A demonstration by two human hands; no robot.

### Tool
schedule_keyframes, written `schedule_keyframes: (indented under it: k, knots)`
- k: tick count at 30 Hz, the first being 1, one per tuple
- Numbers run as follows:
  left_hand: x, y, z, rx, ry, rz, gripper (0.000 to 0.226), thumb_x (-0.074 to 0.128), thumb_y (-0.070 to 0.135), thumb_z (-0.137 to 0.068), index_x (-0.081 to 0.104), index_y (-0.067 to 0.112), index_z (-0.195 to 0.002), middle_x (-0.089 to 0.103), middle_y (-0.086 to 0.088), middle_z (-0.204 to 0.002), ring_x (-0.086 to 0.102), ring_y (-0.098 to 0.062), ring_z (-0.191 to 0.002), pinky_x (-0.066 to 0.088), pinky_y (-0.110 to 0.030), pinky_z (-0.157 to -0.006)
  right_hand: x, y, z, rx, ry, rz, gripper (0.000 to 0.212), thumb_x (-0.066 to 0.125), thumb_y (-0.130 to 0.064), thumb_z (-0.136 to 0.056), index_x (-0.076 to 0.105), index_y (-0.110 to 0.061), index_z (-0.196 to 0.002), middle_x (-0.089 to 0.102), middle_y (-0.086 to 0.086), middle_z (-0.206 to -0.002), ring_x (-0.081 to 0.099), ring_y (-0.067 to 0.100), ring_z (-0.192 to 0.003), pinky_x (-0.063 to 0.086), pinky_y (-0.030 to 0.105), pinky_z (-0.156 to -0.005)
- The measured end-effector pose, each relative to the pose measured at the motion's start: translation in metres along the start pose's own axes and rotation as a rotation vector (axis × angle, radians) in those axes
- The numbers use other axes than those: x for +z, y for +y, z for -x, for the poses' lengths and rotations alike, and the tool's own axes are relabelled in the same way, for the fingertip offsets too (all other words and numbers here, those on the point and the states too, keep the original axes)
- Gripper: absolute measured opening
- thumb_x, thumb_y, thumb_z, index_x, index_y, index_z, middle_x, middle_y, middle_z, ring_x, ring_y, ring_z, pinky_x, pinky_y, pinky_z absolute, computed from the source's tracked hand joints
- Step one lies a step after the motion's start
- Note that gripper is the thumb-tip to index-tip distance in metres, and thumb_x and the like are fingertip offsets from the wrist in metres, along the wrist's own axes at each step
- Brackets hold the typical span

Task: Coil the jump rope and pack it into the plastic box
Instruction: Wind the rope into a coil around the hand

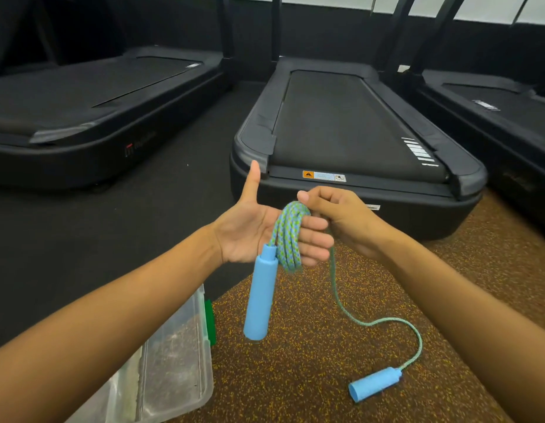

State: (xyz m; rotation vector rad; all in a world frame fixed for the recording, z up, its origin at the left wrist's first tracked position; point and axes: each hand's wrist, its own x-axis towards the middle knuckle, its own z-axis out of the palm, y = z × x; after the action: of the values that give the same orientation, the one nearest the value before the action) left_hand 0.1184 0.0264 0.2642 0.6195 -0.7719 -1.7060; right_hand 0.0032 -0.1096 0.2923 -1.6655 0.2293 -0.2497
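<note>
From the head camera, you are partway through the coiling. Several turns of the jump rope (288,236) already sit around the fingers (315,238) of your left hand (249,230), which is held flat and open, palm toward you, thumb pointing straight up; it is not clenched, the loops simply hang over the four fingers. One blue handle (260,296) dangles from the coil, below your palm, free in the air.

Your right hand (344,219) is closed in a pinch on the rope at the top of the coil, thumb and fingertips meeting just beside your left fingertips, knuckles turned away from you. From that hand the loose tail of the rope drops down, curves across the speckled rubber floor (295,377) and ends at the second handle (375,383), which lies on the floor near your right forearm.

Only a short length seems left, so I judge one or two more wraps will bring the second handle up. Keep tension on the tail so the loops do not slide off your open fingers.

The clear plastic box (179,361) stands open on the floor under your left forearm, still without the rope. A treadmill (350,123) lies just ahead.
</note>
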Motion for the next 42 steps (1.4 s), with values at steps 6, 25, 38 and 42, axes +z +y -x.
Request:
schedule_keyframes:
  k: [6, 25, 38, 42]
  knots:
    - [-0.005, 0.013, 0.01, 0.156, -0.115, 0.167, 0.116, 0.036, 0.081, -0.068, 0.035, -0.014, -0.134, 0.049, -0.035, -0.13, 0.049, -0.043, -0.122, 0.028, -0.049, -0.11, -0.009, 0.008, -0.001, -0.004, -0.028, 0.052, 0.016, 0.054, -0.024, -0.089, 0.063, -0.015, -0.078, 0.052, -0.008, -0.05, 0.039, 0.008, -0.045, 0.031, 0.024, -0.051]
    - [-0.006, 0.022, 0.017, 0.488, 0.528, 0.11, 0.122, 0.016, 0.089, -0.067, 0.035, -0.009, -0.136, 0.052, -0.024, -0.134, 0.054, -0.034, -0.121, 0.041, -0.045, -0.104, 0.023, -0.001, 0.008, -0.011, -0.261, 0.757, 0.02, 0.054, -0.028, -0.092, 0.064, -0.017, -0.079, 0.059, -0.004, -0.061, 0.055, 0.008, -0.05, 0.048, 0.021, -0.057]
    - [-0.004, 0.018, 0.021, 0.092, 0.512, -0.109, 0.124, 0.012, 0.092, -0.063, 0.047, -0.008, -0.128, 0.066, -0.021, -0.111, 0.066, -0.028, -0.098, 0.049, -0.041, -0.094, 0.015, -0.032, 0.005, 0.001, -0.251, 0.622, 0.018, 0.063, -0.016, -0.086, 0.065, 0.002, -0.089, 0.056, -0.007, -0.049, 0.053, 0.01, -0.045, 0.05, 0.025, -0.054]
    - [0.001, 0.008, 0.015, -0.038, 0.401, -0.192, 0.119, 0.011, 0.091, -0.063, 0.063, -0.006, -0.109, 0.065, -0.022, -0.108, 0.064, -0.029, -0.098, 0.049, -0.036, -0.093, 0.017, -0.032, 0.006, -0.013, -0.31, 0.615, 0.018, 0.068, -0.02, -0.082, 0.066, -0.001, -0.081, 0.06, 0.01, -0.059, 0.049, 0.007, -0.042, 0.045, 0.018, -0.046]
